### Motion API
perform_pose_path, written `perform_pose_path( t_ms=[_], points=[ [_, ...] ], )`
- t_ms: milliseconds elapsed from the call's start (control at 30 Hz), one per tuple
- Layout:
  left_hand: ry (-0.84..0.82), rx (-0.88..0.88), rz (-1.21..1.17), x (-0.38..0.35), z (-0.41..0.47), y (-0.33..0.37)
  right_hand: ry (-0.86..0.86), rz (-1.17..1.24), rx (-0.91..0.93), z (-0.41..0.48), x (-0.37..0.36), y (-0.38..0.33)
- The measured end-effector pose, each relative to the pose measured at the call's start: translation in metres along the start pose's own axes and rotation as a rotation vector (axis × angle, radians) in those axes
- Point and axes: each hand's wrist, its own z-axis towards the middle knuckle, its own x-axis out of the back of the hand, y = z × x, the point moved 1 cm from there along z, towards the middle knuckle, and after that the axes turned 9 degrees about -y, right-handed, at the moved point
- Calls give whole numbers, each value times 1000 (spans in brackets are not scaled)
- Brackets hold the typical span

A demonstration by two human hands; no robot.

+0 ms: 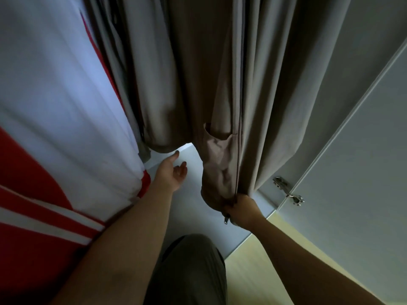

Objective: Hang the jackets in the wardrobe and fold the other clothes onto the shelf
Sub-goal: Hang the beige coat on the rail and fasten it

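A brown jacket hangs inside the wardrobe in the middle of the head view, with a pocket flap near its lower front. My right hand grips the jacket's bottom hem by the zipper end, and the zipper pull dangles just below my fingers. My left hand reaches into the wardrobe under the jacket's left hem, fingers loosely spread and holding nothing. A white and red jacket hangs at the left, pressed against my left forearm. Grey garments hang to the right of the brown one.
The white wardrobe floor lies below the hems. The open wardrobe door stands at the right with a metal hinge. Pale wooden flooring shows at the bottom, beside my own trouser leg.
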Motion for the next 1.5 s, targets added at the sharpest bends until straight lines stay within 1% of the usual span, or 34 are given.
perform_pose_path(
  t_ms=[67, 233, 333, 400, 467, 633, 733, 833, 967, 1067, 1133, 1233, 1300, 1333, 1433, 1500],
  points=[
    [-4, -8, 3, -5, 7, 1, -3, 1, 8, -2, -5, 10],
    [-18, -41, 4, -9, 24, -1, 61, -49, 55, -2, -12, 25],
    [-63, -80, -48, -4, 26, -3, 98, -86, 54, 4, -15, 24],
    [-69, -92, -43, 2, 20, -6, 105, -68, 39, 9, -18, 25],
    [-85, -104, -37, 10, 9, -11, 129, -106, -4, 14, -17, 28],
    [-119, -106, 20, 34, -32, -25, 252, -68, -66, 25, -10, 35],
    [-163, -125, 105, 36, -54, -34, 196, -23, -45, 29, -14, 27],
    [-205, -157, 259, 31, -71, -42, 135, 13, 58, 28, -27, 20],
    [-183, -216, 668, 29, -83, -53, 101, 46, 131, 29, -34, 21],
    [-209, -238, 915, 17, -84, -64, 173, -82, 208, 28, -30, 24],
    [-172, -278, 1056, 5, -82, -69, 209, -158, 279, 25, -30, 22],
    [-152, -336, 1189, -12, -76, -73, 205, -277, 451, 16, -33, 16],
    [-148, -366, 1232, -22, -76, -75, 192, -400, 546, 10, -35, 11],
    [-129, -408, 1251, -26, -75, -75, 194, -442, 583, 7, -36, 9],
    [-58, -570, 1318, -30, -71, -72, 225, -471, 638, -2, -36, 3],
    [-79, -571, 1342, -30, -73, -71, 242, -490, 651, -6, -32, 3]
  ],
)
